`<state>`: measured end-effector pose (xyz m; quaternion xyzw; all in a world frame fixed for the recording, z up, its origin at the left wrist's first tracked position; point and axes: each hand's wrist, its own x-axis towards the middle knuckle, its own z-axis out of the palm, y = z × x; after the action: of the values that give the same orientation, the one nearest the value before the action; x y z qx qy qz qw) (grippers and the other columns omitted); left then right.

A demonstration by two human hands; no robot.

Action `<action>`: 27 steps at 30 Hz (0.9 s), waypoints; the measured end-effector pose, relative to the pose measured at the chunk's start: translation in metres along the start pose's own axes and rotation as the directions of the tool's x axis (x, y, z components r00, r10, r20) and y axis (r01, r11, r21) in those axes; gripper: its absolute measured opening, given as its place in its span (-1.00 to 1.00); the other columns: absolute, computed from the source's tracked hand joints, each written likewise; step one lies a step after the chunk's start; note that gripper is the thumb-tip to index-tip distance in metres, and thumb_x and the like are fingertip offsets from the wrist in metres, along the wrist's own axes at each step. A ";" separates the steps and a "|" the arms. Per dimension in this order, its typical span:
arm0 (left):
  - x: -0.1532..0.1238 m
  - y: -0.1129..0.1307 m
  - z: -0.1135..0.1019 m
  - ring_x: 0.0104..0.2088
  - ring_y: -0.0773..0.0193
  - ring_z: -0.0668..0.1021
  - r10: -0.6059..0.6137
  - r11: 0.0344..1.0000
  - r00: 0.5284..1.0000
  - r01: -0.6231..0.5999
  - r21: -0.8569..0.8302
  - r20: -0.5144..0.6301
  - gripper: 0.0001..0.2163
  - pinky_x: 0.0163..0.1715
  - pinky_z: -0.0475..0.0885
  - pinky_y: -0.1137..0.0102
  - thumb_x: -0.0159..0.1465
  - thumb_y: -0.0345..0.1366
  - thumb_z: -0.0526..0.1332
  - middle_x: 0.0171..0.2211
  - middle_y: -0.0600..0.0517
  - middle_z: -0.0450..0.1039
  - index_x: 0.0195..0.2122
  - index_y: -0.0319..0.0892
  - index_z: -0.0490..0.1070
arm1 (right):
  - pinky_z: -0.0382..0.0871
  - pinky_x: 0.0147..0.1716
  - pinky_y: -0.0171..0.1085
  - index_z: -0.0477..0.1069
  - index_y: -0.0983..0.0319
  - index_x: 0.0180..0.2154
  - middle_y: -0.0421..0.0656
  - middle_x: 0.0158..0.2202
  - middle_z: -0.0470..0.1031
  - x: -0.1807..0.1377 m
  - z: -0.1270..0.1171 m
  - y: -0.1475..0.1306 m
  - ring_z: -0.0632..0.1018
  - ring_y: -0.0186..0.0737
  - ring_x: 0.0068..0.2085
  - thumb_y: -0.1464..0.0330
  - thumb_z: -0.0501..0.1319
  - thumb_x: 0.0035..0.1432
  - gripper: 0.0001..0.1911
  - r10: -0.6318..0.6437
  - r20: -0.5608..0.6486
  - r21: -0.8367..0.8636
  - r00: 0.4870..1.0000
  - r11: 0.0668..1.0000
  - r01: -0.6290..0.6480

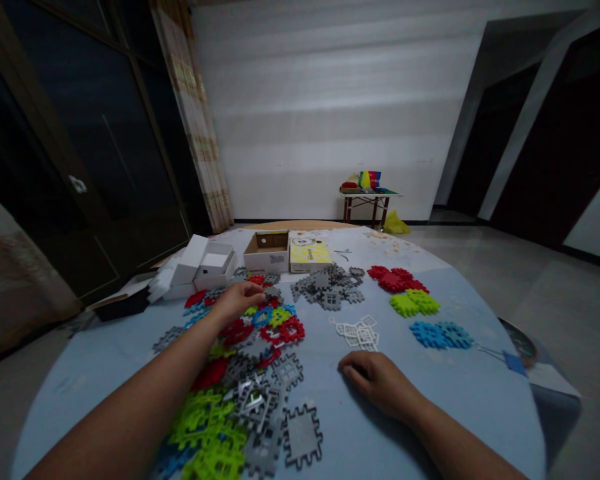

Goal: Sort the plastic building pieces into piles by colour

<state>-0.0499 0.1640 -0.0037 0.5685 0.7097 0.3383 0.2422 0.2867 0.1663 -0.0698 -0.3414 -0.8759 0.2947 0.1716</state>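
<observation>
My left hand [241,300] reaches over a mixed heap of interlocking plastic tiles, with its fingers and thumb drawn together. A grey toothed tile [273,293] is right at the fingertips; whether they grip it I cannot make out. Around and under that arm are red tiles [291,329], blue tiles [263,317], lime green tiles [207,433] and more grey tiles [303,437]. Curled on the tablecloth, my right hand [375,375] shows nothing in its fingers. Just beyond it is a small pile of white lattice pieces [361,333].
Sorted piles of grey tiles [330,287], red tiles [397,279], green tiles [414,303] and blue tiles [440,335] lie on the round table [460,400]. An open box [267,262], a yellow lid [310,253] and white boxes [215,263] stand at the back.
</observation>
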 end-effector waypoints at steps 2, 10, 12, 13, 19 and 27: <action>-0.002 -0.024 -0.022 -0.30 0.11 0.49 -0.035 0.994 0.998 0.041 0.102 -0.054 -0.56 -0.28 0.33 0.31 -0.11 0.00 0.18 -0.35 -0.08 0.51 -0.31 -0.25 0.42 | 0.27 -0.27 -0.34 0.46 0.18 -0.25 -0.16 -0.30 0.52 0.000 0.000 0.000 0.49 -0.23 -0.27 0.32 0.01 0.10 -0.72 -0.002 0.003 -0.001 1.000 1.000 0.002; -0.007 -0.078 -0.043 -0.17 0.10 0.47 -0.059 0.896 0.994 0.093 0.433 -0.093 -0.72 -0.16 0.26 0.33 -0.09 -0.25 0.17 -0.25 -0.03 0.51 -0.32 -0.11 0.49 | 0.27 -0.26 -0.34 0.46 0.17 -0.26 -0.17 -0.29 0.52 0.001 0.003 0.002 0.49 -0.23 -0.25 0.32 0.02 0.09 -0.73 0.006 -0.012 0.003 1.000 1.000 -0.006; -0.006 -0.081 -0.040 -0.12 0.08 0.45 -0.057 0.872 0.993 0.098 0.479 -0.099 -0.71 -0.11 0.22 0.29 -0.09 -0.29 0.16 -0.21 -0.03 0.51 -0.30 -0.08 0.49 | 0.27 -0.27 -0.34 0.46 0.17 -0.25 -0.18 -0.30 0.52 0.001 0.003 0.001 0.49 -0.23 -0.26 0.32 0.02 0.09 -0.73 0.014 -0.011 0.006 1.000 1.000 -0.014; -0.006 -0.082 -0.038 -0.10 0.07 0.44 -0.057 0.863 0.993 0.100 0.496 -0.102 -0.71 -0.09 0.21 0.28 -0.09 -0.30 0.16 -0.20 -0.03 0.50 -0.29 -0.06 0.49 | 0.27 -0.27 -0.34 0.46 0.17 -0.26 -0.18 -0.30 0.52 0.001 0.003 0.001 0.49 -0.23 -0.27 0.32 0.02 0.09 -0.73 0.016 -0.010 0.008 1.000 1.000 -0.016; -0.007 -0.077 -0.039 -0.08 0.02 0.42 -0.063 0.853 0.990 0.117 0.508 -0.123 -0.71 -0.05 0.16 0.23 -0.15 -0.35 0.20 -0.22 -0.05 0.50 -0.34 -0.06 0.50 | 0.27 -0.28 -0.36 0.45 0.17 -0.26 -0.18 -0.31 0.52 0.000 0.003 0.000 0.49 -0.25 -0.28 0.33 0.01 0.10 -0.74 0.017 -0.010 0.008 1.000 1.000 -0.017; -0.006 -0.052 -0.057 -0.29 0.06 0.49 -0.104 0.959 0.990 0.124 0.255 -0.092 -0.65 -0.24 0.34 0.28 -0.19 0.00 0.24 -0.43 -0.04 0.52 -0.47 -0.16 0.48 | 0.26 -0.25 -0.35 0.45 0.17 -0.25 -0.18 -0.29 0.52 0.001 0.003 0.002 0.49 -0.25 -0.25 0.32 0.01 0.10 -0.73 -0.003 -0.026 -0.040 1.000 0.999 0.002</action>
<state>-0.1232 0.1404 -0.0063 0.5400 0.7884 0.2494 0.1568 0.2854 0.1668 -0.0732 -0.3475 -0.8798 0.2724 0.1763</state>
